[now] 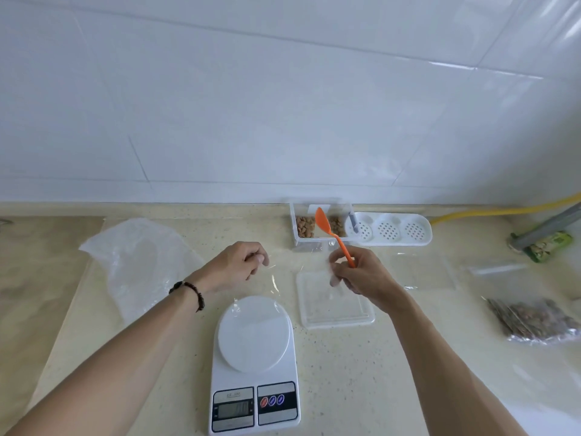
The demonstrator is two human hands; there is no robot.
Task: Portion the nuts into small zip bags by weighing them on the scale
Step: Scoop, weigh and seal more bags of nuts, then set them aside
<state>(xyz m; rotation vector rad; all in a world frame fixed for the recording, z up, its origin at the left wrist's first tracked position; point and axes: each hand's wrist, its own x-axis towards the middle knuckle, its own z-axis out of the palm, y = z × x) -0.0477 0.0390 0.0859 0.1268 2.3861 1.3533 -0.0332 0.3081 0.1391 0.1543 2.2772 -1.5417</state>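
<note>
A white kitchen scale [254, 366] stands at the front centre, its round platter bare. Above it both hands hold up a clear small zip bag [295, 278] by its top edge. My left hand [239, 264] pinches the bag's left corner. My right hand [355, 272] pinches the right corner and also grips an orange spoon [330, 232], whose bowl points up and away. Behind the spoon, a clear container [300, 239] by the wall holds brown nuts [305, 226].
A clear lid [336, 309] lies right of the scale. A white perforated tray [390, 229] sits beside the container. Spare zip bags [421, 272] and a filled bag of nuts [537, 322] lie at the right. A crumpled plastic bag [138, 262] lies left.
</note>
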